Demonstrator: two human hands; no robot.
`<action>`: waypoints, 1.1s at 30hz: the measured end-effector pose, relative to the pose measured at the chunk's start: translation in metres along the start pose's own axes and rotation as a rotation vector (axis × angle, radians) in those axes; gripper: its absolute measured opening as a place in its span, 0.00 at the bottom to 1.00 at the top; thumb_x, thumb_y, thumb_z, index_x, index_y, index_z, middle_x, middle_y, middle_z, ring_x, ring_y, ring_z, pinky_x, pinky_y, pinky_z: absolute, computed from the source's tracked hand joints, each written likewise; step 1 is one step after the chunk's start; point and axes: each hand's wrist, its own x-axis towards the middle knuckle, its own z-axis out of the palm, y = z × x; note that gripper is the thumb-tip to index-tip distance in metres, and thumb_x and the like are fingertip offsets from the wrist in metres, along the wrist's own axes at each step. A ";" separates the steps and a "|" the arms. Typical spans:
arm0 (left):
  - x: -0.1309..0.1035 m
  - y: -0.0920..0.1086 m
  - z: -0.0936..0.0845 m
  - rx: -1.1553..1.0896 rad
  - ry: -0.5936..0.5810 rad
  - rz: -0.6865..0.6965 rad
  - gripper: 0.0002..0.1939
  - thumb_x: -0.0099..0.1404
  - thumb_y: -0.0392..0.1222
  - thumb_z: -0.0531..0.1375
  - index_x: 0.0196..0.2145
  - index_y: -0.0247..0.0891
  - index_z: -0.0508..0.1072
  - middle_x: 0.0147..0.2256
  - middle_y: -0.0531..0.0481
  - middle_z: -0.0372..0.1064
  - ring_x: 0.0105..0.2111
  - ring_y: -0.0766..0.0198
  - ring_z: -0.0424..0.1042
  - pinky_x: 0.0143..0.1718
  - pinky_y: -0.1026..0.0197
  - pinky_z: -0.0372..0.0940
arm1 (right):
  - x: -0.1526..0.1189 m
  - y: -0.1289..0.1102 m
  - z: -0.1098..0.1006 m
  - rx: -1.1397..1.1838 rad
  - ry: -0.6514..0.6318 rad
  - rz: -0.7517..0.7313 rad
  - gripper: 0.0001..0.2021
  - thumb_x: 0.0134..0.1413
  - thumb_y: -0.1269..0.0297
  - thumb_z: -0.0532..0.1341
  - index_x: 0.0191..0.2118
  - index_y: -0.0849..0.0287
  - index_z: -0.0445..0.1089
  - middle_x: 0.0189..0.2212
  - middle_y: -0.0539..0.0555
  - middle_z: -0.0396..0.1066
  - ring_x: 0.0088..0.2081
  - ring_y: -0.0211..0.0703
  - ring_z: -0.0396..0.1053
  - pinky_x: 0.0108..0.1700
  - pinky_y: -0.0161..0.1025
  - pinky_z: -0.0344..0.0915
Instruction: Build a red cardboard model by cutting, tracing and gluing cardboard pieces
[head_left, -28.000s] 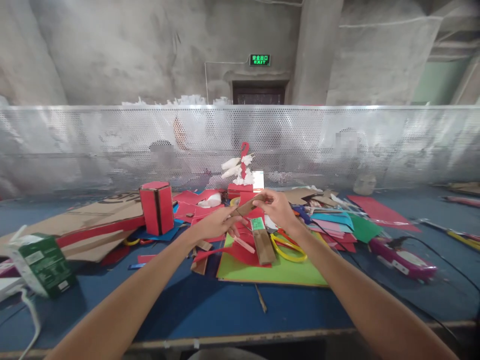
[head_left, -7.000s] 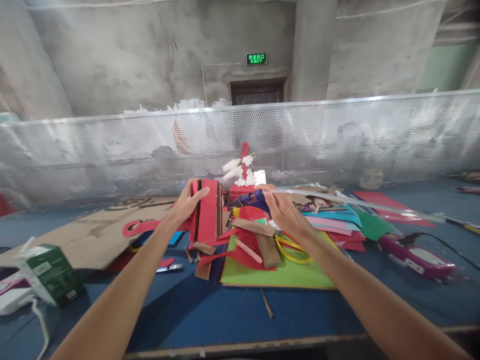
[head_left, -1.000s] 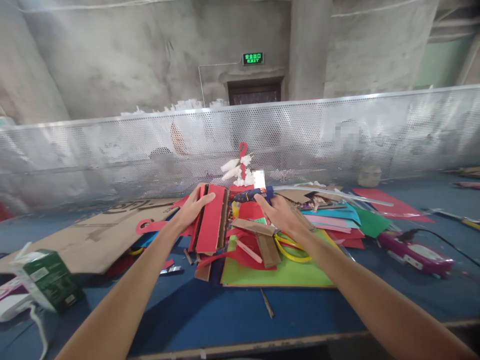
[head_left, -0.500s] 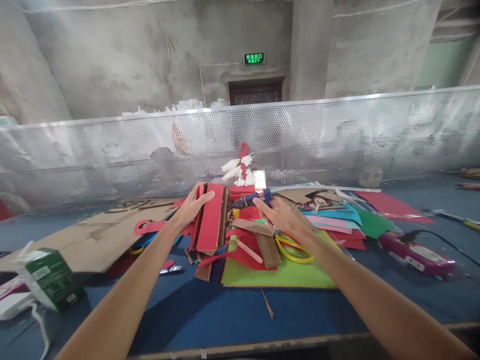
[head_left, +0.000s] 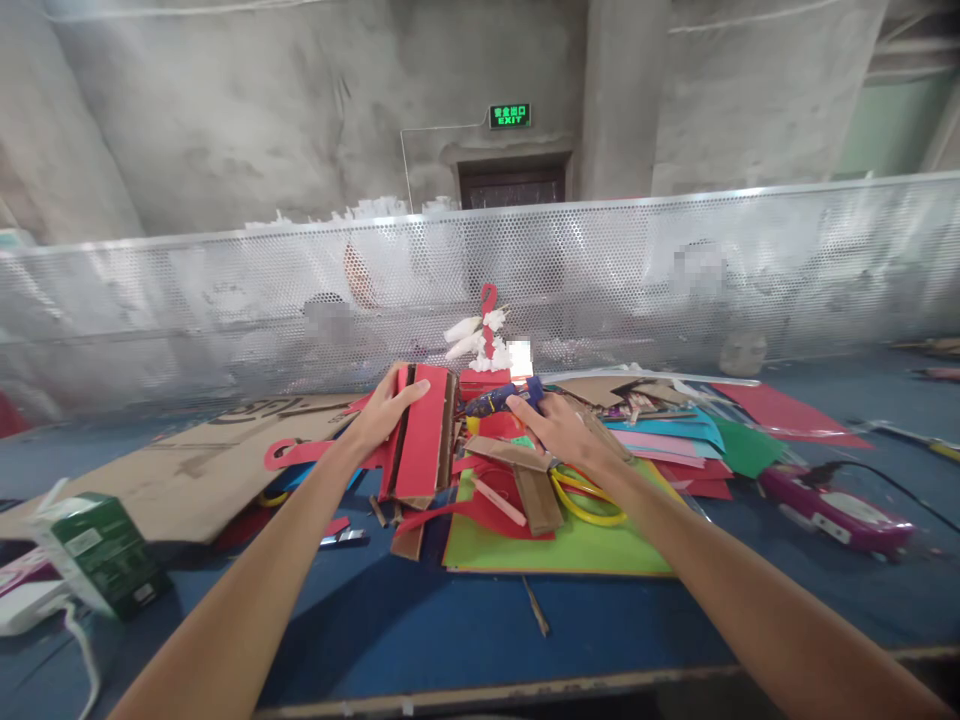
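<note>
My left hand (head_left: 390, 408) is closed on a red cardboard box (head_left: 421, 440), its thumb across the red top face and its fingers behind the far left edge. Brown raw edges show along the box's sides. In my right hand (head_left: 559, 425) is a dark blue glue gun (head_left: 495, 402), its tip pointing left, a short way right of the box. Beneath the hands lie cardboard scraps (head_left: 536, 500), a curled red strip (head_left: 487, 515) and yellow tubing (head_left: 589, 500) on a lime-green sheet (head_left: 570, 555).
A red stand with white flowers (head_left: 484, 345) rises behind the hands, before a perforated metal screen (head_left: 615, 290). Coloured paper sheets (head_left: 667, 440) and a purple power strip (head_left: 840, 510) lie right. Flat cardboard (head_left: 187, 465) and a green box (head_left: 101, 555) are left. A cutter (head_left: 345, 538) lies near.
Almost nothing differs. Both hands keep their holds on the red box and the glue gun, and the view has shifted very slightly.
</note>
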 end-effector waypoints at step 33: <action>0.004 0.000 -0.007 0.067 0.113 0.020 0.23 0.60 0.60 0.66 0.43 0.43 0.67 0.40 0.51 0.74 0.38 0.55 0.77 0.38 0.56 0.74 | -0.005 -0.009 0.001 -0.077 -0.267 -0.018 0.30 0.65 0.38 0.52 0.20 0.55 0.55 0.11 0.45 0.57 0.15 0.36 0.60 0.24 0.35 0.58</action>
